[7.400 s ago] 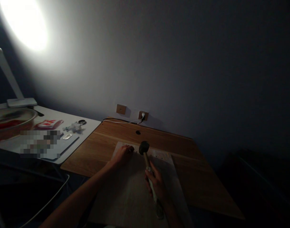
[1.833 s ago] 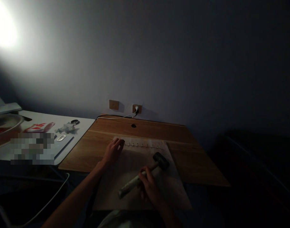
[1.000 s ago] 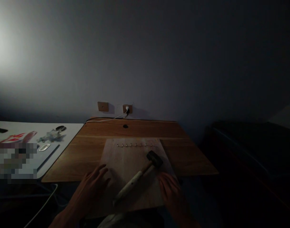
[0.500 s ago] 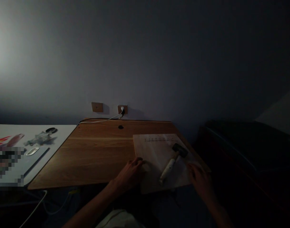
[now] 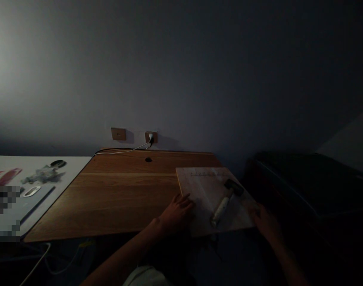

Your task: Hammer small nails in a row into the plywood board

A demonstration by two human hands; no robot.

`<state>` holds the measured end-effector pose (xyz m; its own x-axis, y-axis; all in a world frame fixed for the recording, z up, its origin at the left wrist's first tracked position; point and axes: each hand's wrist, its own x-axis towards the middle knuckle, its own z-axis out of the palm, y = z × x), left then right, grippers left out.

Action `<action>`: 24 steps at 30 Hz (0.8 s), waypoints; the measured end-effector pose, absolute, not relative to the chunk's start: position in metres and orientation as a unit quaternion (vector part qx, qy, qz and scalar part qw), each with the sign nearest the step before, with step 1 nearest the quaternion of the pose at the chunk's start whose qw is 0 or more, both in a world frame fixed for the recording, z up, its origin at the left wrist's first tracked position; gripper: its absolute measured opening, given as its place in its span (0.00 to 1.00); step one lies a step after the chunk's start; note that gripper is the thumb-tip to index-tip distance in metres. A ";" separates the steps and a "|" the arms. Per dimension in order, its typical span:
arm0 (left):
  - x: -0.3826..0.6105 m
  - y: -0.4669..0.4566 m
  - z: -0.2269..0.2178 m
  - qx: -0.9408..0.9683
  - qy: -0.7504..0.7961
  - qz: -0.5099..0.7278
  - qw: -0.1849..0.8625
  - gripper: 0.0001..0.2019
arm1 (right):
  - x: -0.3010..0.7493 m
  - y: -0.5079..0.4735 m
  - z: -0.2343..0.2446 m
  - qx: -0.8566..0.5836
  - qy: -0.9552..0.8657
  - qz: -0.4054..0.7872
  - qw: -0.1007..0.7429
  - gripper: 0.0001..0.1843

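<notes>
A square wooden board (image 5: pixel 205 198) lies on the right part of the wooden desk (image 5: pixel 124 198), its near end jutting past the front edge. A row of small nails or marks (image 5: pixel 208 173) runs along its far side. On top rests a mallet (image 5: pixel 221 206) with a dark head and a pale handle, lying aslant. My left hand (image 5: pixel 179 210) grips the board's left edge, fingers over the top. At the right edge, my right hand (image 5: pixel 264 222) holds the board too, its fingers partly lost in shadow.
To the left stands a white table (image 5: pixel 77 163) with a laptop-like grey slab (image 5: pixel 35 206), a white oval device (image 5: pixel 31 191), crumpled plastic (image 5: pixel 44 174) and a black ring (image 5: pixel 58 163). Cables run from a wall socket (image 5: pixel 151 137). A dark bulky shape (image 5: pixel 312 178) is at right.
The board has shifted right across the desk between my two hands, the mallet riding on it. My view has turned slightly to the right.
</notes>
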<state>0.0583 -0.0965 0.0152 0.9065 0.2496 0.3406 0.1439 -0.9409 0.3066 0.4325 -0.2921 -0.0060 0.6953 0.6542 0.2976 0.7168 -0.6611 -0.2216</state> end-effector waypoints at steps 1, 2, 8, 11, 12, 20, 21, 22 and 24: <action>0.060 -0.098 0.016 0.968 0.102 0.184 0.136 0.18 | 0.434 -0.291 -0.006 -0.911 -0.369 -0.090 0.161 0.32; 0.061 -0.099 0.017 0.969 0.105 0.180 0.134 0.18 | 0.434 -0.290 -0.006 -0.915 -0.360 -0.083 0.160 0.33; 0.046 -0.097 0.012 0.968 0.122 0.185 0.122 0.17 | 0.423 -0.289 0.000 -0.919 -0.354 -0.054 0.163 0.35; 0.025 -0.093 0.014 0.966 0.134 0.187 0.116 0.18 | 0.406 -0.290 0.001 -0.913 -0.368 -0.048 0.169 0.36; 0.016 -0.091 0.016 0.966 0.137 0.187 0.111 0.18 | 0.399 -0.290 0.001 -0.911 -0.373 -0.047 0.172 0.37; -0.078 -0.086 0.026 0.963 0.155 0.218 0.024 0.16 | 0.313 -0.282 -0.002 -0.841 -0.480 -0.171 0.180 0.30; -0.090 -0.086 0.027 0.963 0.160 0.218 0.016 0.15 | 0.302 -0.281 -0.002 -0.823 -0.501 -0.188 0.191 0.29; -0.102 -0.086 0.027 0.961 0.165 0.220 0.010 0.15 | 0.291 -0.279 -0.001 -0.806 -0.518 -0.200 0.205 0.29; -0.125 -0.087 0.027 0.958 0.174 0.226 -0.001 0.13 | 0.273 -0.277 0.000 -0.775 -0.551 -0.210 0.225 0.30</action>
